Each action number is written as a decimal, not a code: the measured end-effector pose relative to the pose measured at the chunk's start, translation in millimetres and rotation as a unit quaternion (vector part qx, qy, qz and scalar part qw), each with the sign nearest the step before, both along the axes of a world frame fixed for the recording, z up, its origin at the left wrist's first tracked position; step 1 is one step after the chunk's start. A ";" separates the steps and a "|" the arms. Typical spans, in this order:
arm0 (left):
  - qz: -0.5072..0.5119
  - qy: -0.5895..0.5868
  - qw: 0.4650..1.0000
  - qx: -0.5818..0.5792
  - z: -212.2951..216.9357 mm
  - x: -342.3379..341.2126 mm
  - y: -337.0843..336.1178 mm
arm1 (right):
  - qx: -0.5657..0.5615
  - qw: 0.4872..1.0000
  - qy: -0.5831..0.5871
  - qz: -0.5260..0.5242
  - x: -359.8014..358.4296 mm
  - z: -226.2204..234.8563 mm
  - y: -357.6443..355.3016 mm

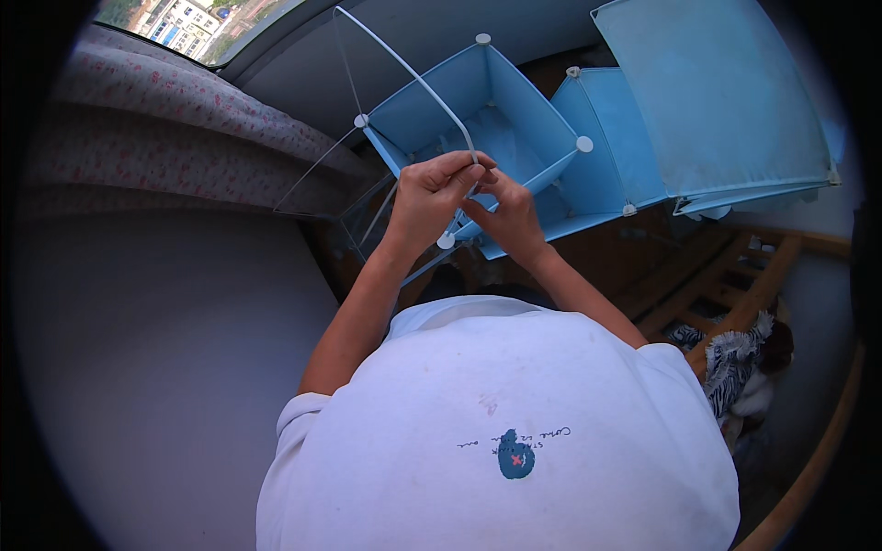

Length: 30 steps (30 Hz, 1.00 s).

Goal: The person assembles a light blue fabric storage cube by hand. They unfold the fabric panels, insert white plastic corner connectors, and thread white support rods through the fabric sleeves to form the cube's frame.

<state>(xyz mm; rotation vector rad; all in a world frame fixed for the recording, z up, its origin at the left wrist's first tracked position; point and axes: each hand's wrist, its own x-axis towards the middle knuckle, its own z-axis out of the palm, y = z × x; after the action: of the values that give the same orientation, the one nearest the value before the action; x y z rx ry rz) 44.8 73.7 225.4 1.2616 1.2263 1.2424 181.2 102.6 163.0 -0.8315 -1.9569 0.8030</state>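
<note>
Clear panel [367, 119] with a thin white wire rim stands tilted above the near corner of a blue cube organiser [478, 119], and both hands meet at the lower end of its rim. The left hand [427, 197] is closed, its fingertips pinched on the white rim right where the wire bends down toward the cube. The right hand [505, 216] is closed as well, fingers curled against the same spot, touching the left hand's fingers; whether it grips the rim itself or only the part beneath cannot be told. Just below the two hands sits a round white connector [446, 241] at the cube's front corner. More such connectors mark the other corners: one at the far top [482, 39], one on the left [361, 120] where the panel's rim passes, and one on the right [584, 144].

The open-topped blue cube lies in front of the person, and a second blue cube [611, 138] joins it on the right. Beyond that, a large loose blue panel [717, 92] leans over the pair. To the left lies a bed with a flower-printed cover [165, 129]. On the right, a wooden frame [726, 275] rests on the floor, with a dark-and-white patterned cloth [730, 363] beside it. The person's white shirt [514, 422] fills the lower part of the view.
</note>
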 end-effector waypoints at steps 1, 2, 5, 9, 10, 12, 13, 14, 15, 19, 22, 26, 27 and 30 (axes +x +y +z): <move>0.001 0.000 1.000 -0.002 -0.3 0.6 0.0 | 0.004 1.000 -0.003 -0.003 0.7 0.5 -0.5; 0.002 0.000 1.000 -0.005 -0.6 0.7 0.2 | 0.007 1.000 -0.007 -0.006 1.2 1.3 -1.6; -0.004 -0.001 1.000 -0.008 -0.7 1.2 0.7 | 0.018 1.000 -0.010 -0.022 2.1 0.3 -4.9; -0.003 -0.013 1.000 -0.012 -2.3 2.9 2.7 | 0.022 0.999 -0.028 -0.019 8.1 -0.2 -3.7; -0.001 -0.020 1.000 -0.014 -0.9 3.3 2.6 | 0.018 1.000 -0.018 -0.014 9.4 -1.2 -3.2; 0.003 -0.028 0.999 -0.017 1.5 5.9 3.5 | 0.009 1.000 0.003 -0.006 13.6 -3.2 -2.7; 0.005 -0.030 0.999 -0.019 2.0 6.5 4.2 | 0.002 1.000 0.009 -0.012 14.8 -1.5 -2.8; 0.008 -0.033 0.999 -0.021 1.2 6.0 4.2 | -0.004 1.000 0.014 -0.017 14.0 1.1 -3.6; 0.008 -0.039 0.999 -0.019 -0.2 6.3 4.3 | -0.011 1.000 0.020 -0.022 13.7 4.2 -3.8; 0.008 -0.059 0.998 -0.022 -3.0 8.0 6.2 | 0.035 0.998 -0.045 -0.006 18.4 20.6 3.5; 0.010 -0.060 0.998 -0.036 0.0 9.1 6.1 | 0.069 0.995 -0.078 0.002 19.1 23.4 8.8; 0.015 -0.026 0.999 -0.030 -0.8 11.2 7.2 | 0.097 0.989 -0.105 0.025 18.2 31.9 13.9; 0.021 -0.040 0.998 -0.035 0.2 13.1 7.2 | 0.104 0.988 -0.110 0.037 18.9 33.7 14.7; 0.039 -0.073 0.996 -0.046 2.1 19.9 6.7 | 0.142 0.982 -0.124 0.032 18.7 34.2 13.8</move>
<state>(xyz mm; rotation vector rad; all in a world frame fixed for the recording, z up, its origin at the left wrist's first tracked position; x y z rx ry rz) 64.7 80.3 227.5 1.0473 1.2218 1.2961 199.9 116.3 197.3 -0.7247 -2.2628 0.4558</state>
